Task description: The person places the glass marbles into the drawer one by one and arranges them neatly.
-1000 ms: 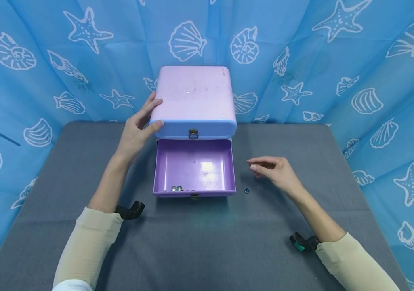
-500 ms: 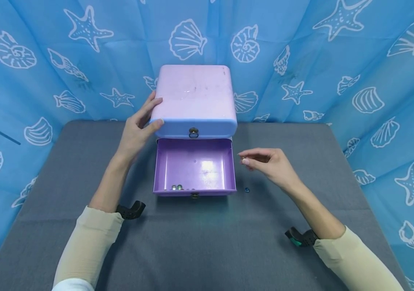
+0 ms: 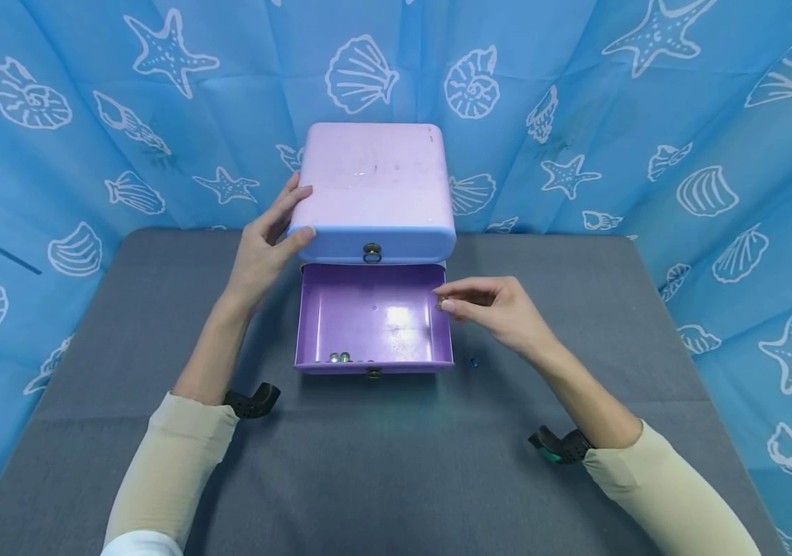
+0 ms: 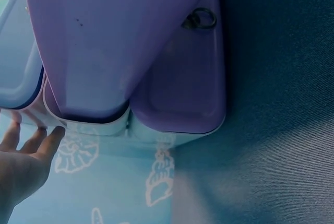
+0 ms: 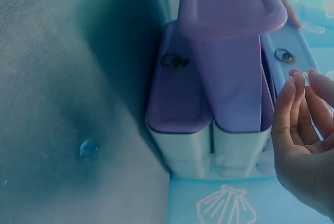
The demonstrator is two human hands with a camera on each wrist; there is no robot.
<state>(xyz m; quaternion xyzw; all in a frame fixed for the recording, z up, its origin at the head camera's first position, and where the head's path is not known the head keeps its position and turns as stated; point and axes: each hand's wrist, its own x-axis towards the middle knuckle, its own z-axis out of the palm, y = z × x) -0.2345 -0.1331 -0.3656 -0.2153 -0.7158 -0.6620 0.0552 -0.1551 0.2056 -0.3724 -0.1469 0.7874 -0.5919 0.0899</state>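
A small chest of drawers (image 3: 376, 174) with a pale pink top stands at the back of the table. Its purple middle drawer (image 3: 354, 309) is pulled out, and several glass marbles (image 3: 340, 357) lie along its front wall. My left hand (image 3: 260, 251) rests on the chest's left side, thumb at the front corner of the blue top drawer (image 3: 409, 245). At the open drawer's right wall, my right hand (image 3: 489, 313) pinches a small clear glass marble (image 5: 306, 79) between thumb and fingertips. A blue glass marble (image 3: 474, 363) lies on the table, right of the drawer.
Grey cloth covers the table (image 3: 382, 463). Behind it hangs a blue curtain (image 3: 243, 93) with white shells and starfish. In the right wrist view, the shut bottom drawer (image 5: 180, 96) sits below the pulled-out one and carries a ring handle (image 5: 175, 61).
My right hand has moved left with its marble, from over the table to the drawer's right wall. The left hand has stayed on the chest.
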